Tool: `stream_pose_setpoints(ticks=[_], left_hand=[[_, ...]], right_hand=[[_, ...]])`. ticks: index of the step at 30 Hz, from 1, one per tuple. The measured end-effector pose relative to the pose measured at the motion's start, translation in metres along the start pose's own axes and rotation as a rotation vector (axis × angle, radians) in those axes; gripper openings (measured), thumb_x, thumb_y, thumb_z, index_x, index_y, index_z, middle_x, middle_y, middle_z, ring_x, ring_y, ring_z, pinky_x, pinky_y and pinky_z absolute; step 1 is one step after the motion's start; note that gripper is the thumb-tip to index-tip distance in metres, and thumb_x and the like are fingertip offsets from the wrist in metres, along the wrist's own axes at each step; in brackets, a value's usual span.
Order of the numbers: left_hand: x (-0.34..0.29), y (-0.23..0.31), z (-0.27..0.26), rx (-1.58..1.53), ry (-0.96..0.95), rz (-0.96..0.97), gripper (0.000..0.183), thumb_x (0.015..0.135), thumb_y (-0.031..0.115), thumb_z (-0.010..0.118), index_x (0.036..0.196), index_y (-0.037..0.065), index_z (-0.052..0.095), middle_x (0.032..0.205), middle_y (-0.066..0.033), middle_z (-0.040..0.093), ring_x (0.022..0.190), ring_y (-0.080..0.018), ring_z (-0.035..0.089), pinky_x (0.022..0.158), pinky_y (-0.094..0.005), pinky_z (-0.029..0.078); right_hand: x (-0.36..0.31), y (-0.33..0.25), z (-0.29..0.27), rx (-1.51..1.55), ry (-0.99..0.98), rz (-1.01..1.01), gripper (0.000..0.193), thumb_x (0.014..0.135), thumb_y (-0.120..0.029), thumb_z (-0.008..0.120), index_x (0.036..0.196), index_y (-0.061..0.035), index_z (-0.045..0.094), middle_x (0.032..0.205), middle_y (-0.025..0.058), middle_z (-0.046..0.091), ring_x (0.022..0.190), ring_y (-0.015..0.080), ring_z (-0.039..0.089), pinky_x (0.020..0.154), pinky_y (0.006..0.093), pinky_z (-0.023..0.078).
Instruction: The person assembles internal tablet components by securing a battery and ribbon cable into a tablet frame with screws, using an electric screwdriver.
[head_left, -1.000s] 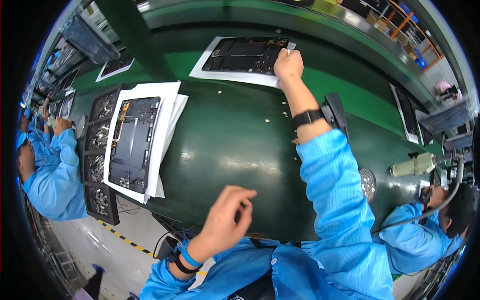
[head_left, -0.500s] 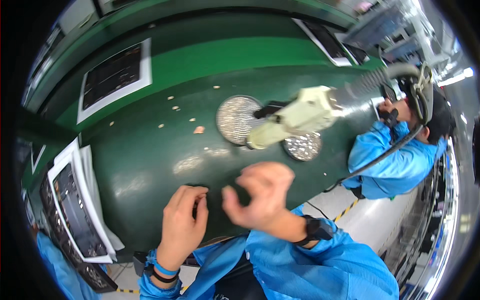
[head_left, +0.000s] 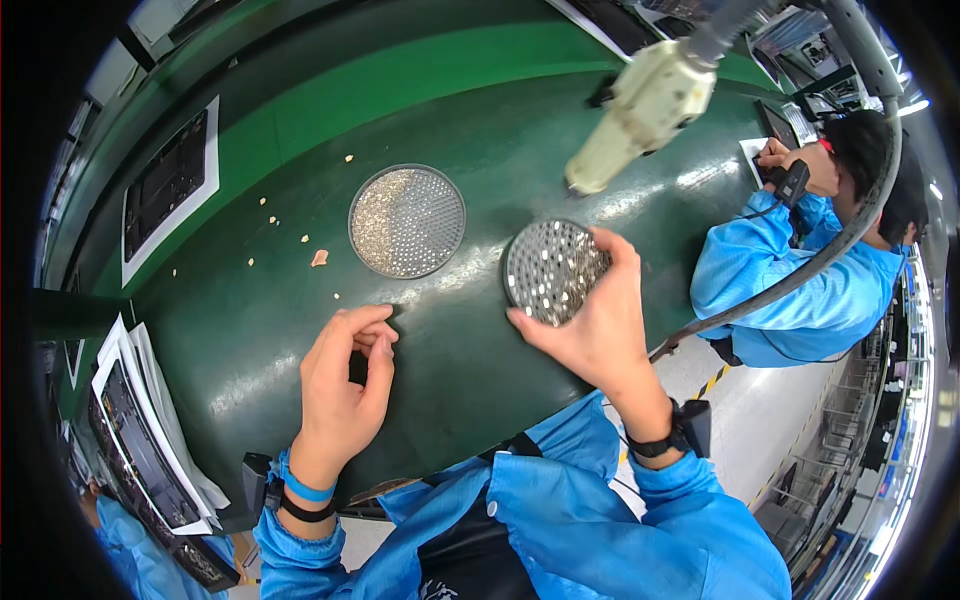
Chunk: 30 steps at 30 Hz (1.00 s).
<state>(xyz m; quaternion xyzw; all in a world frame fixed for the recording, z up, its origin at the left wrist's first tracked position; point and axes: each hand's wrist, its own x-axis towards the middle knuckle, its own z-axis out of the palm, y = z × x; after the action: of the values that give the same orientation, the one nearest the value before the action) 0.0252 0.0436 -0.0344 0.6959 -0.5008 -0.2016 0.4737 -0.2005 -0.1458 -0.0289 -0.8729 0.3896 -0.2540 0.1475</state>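
Note:
My right hand (head_left: 605,325) grips the rim of a small round grey dish (head_left: 509,275) between thumb and fingers. Many small shiny metal pieces (head_left: 548,280) lie scattered in that dish, which looks slightly tilted. To its left, a larger round perforated tray (head_left: 428,215) rests on the green table; small metallic pieces (head_left: 375,220) cover mostly its left side. My left hand (head_left: 345,385) hovers over the table near the larger tray, fingers curled and thumb drawn in. Whether anything sits in that pinch is hidden.
A pale green handheld tool (head_left: 640,115) hangs from a hose above the table (head_left: 240,340). Crumb-like bits and a pinkish scrap (head_left: 319,258) lie left of the tray. Framed dark panels (head_left: 150,430) stand at left. A co-worker in blue (head_left: 780,270) is at right.
My right hand has moved right and taken hold of the small dish. The hanging tool has swung up and away to the right, uncovering the larger tray. My left hand keeps its curl.

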Motion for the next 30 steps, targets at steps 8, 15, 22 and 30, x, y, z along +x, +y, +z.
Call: stream_pose_setpoints(ticks=[8, 15, 22, 30], left_hand=[[-0.003, -0.005, 0.001, -0.218, 0.280, -0.028, 0.044, 0.104, -0.005, 0.053, 0.147, 0.001, 0.041, 0.107, -0.0108, 0.063, 0.079, -0.0105, 0.058, 0.070, -0.0233, 0.049], [-0.007, -0.012, -0.005, -0.346, 0.404, -0.126, 0.047, 0.105, -0.004, 0.053, 0.149, 0.003, 0.037, 0.108, -0.0113, 0.063, 0.075, -0.0096, 0.057, 0.067, -0.0231, 0.048], [-0.009, -0.013, -0.006, -0.397, 0.392, -0.141, 0.048, 0.103, -0.008, 0.050, 0.148, 0.003, 0.036, 0.109, -0.0118, 0.063, 0.075, -0.0093, 0.058, 0.067, -0.0232, 0.049], [-0.012, -0.010, -0.010, -0.360, 0.379, -0.111, 0.047, 0.102, -0.009, 0.049, 0.146, 0.002, 0.038, 0.109, -0.0120, 0.063, 0.074, -0.0090, 0.058, 0.067, -0.0232, 0.049]], right_hand=[[-0.003, -0.017, -0.005, 0.514, -0.439, -0.382, 0.102, 0.058, -0.023, 0.102, 0.139, -0.0046, 0.043, 0.149, 0.0260, 0.052, 0.135, 0.0472, 0.051, 0.113, 0.0529, 0.044], [-0.013, -0.065, -0.014, 0.346, -0.587, -0.278, 0.131, 0.054, -0.032, 0.105, 0.158, 0.0002, 0.031, 0.159, 0.0347, 0.034, 0.146, 0.0552, 0.035, 0.118, 0.0593, 0.033], [-0.047, -0.100, 0.027, 0.114, -0.252, -0.204, 0.124, 0.058, -0.041, 0.101, 0.155, 0.0030, 0.036, 0.146, 0.0269, 0.047, 0.130, 0.0444, 0.049, 0.106, 0.0590, 0.037], [-0.034, -0.058, -0.009, 0.204, -0.468, -0.308, 0.130, 0.057, -0.031, 0.101, 0.159, 0.0062, 0.029, 0.158, 0.0319, 0.040, 0.140, 0.0504, 0.043, 0.118, 0.0584, 0.032]])
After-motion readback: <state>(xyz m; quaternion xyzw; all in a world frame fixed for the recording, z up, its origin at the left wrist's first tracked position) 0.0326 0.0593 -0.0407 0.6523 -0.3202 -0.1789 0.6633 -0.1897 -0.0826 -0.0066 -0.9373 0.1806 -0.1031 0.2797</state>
